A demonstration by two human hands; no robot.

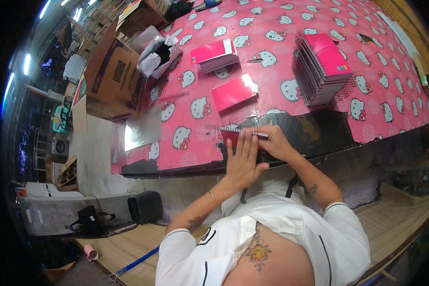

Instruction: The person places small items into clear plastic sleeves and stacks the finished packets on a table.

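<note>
A notebook with a dark pink-red cover [229,136] is at the table's near edge, in front of me. Along its far edge runs a thin wire coil [212,127], its loose end sticking out to the left. My left hand [243,161] lies across the cover with fingers stretched and thumb apart. Gripping the notebook's right end is my right hand [274,142], fingers bent around it; its fingertips are partly hidden. Just beyond lies a thin pile of pink notebooks [234,95]. The left hand covers much of the held notebook.
Farther back stands a low stack of pink notebooks [215,53]. A taller spiral-bound stack [322,66] rises to the right. A brown cardboard box [115,78], a clear plastic sheet [143,129] and a white bag [158,55] are left. The pink patterned tablecover [281,62] is torn near me, baring dark surface.
</note>
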